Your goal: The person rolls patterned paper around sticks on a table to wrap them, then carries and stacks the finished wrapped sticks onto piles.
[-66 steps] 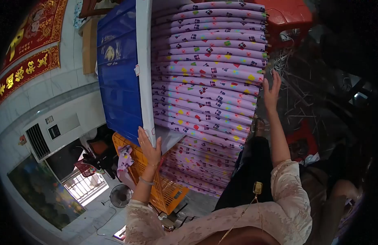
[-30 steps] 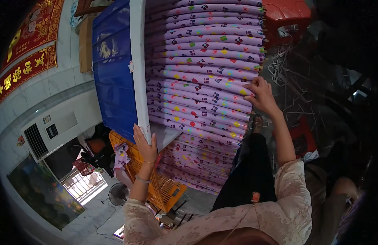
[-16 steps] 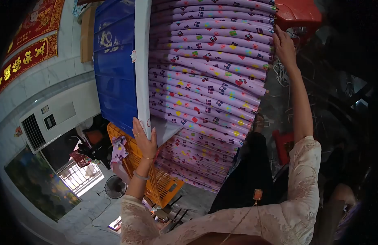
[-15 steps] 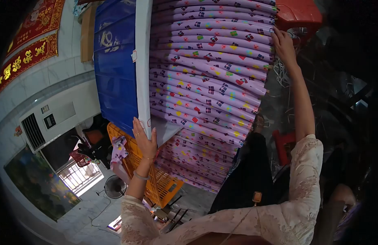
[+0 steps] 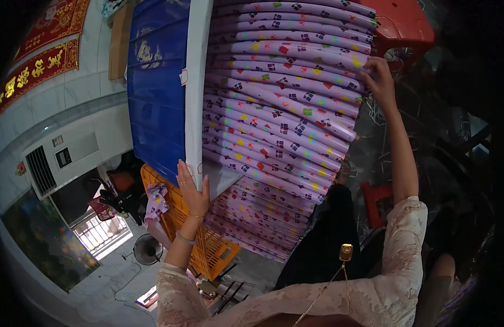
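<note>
A stack of glossy purple sheeting (image 5: 284, 109), printed with small coloured gift shapes, lies in long ridges; whether these are rolls or folds I cannot tell. My right hand (image 5: 380, 84) is at the stack's right end, thumb and fingers bent close together at the edge of one ridge. Its fingertips seem to pinch that edge. My left hand (image 5: 195, 196) rests with fingers stretched along the lower end of a long white board (image 5: 195, 98), thumb apart. Beyond that board is a blue plastic sheet (image 5: 156, 103). More purple layers continue below the board's corner.
An orange plastic crate (image 5: 214, 253) stands beneath the blue sheet, with a crumpled purple scrap (image 5: 156, 200) at its side. Red stools (image 5: 402, 24) are on the right, near tangled pale cord. A fan (image 5: 148, 249) and white air conditioner (image 5: 72, 155) are on the left.
My right hand has moved down along the stack's right end, and its fingers are more bent. My left hand stays on the white board. The view has shifted slightly.
</note>
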Demonstrator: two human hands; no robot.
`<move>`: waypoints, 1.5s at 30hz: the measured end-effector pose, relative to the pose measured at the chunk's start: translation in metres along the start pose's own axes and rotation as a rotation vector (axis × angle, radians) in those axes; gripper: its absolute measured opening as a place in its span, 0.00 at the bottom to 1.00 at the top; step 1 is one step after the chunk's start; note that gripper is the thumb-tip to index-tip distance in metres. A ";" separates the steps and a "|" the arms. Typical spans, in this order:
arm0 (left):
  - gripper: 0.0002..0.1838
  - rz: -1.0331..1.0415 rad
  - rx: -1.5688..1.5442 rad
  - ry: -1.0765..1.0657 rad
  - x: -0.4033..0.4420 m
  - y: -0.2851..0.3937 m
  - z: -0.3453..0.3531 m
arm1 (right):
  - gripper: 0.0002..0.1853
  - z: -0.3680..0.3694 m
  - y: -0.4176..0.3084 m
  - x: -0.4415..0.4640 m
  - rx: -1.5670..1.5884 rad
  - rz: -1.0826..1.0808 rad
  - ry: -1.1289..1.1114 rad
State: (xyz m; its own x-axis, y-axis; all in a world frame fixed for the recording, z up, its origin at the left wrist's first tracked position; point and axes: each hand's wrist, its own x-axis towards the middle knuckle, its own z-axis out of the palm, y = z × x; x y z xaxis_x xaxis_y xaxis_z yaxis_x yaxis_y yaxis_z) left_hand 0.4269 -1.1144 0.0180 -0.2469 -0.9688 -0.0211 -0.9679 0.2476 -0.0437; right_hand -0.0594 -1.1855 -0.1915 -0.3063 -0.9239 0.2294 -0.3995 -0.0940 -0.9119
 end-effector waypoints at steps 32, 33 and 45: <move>0.35 0.004 -0.061 -0.023 0.003 0.004 -0.001 | 0.16 0.013 -0.013 -0.014 -0.568 -0.266 0.070; 0.35 -0.008 -0.073 -0.025 0.002 0.004 -0.001 | 0.17 0.014 -0.011 -0.014 -0.580 -0.263 0.079; 0.35 0.001 -0.077 -0.024 0.001 0.002 0.001 | 0.19 0.015 -0.015 -0.002 -0.657 -0.292 0.082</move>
State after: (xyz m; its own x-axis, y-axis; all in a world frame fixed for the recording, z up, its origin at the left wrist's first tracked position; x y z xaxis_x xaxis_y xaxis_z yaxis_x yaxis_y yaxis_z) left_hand 0.4247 -1.1152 0.0173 -0.2479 -0.9678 -0.0448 -0.9686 0.2466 0.0333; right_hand -0.0398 -1.1881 -0.1830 -0.1610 -0.8619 0.4808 -0.9040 -0.0667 -0.4222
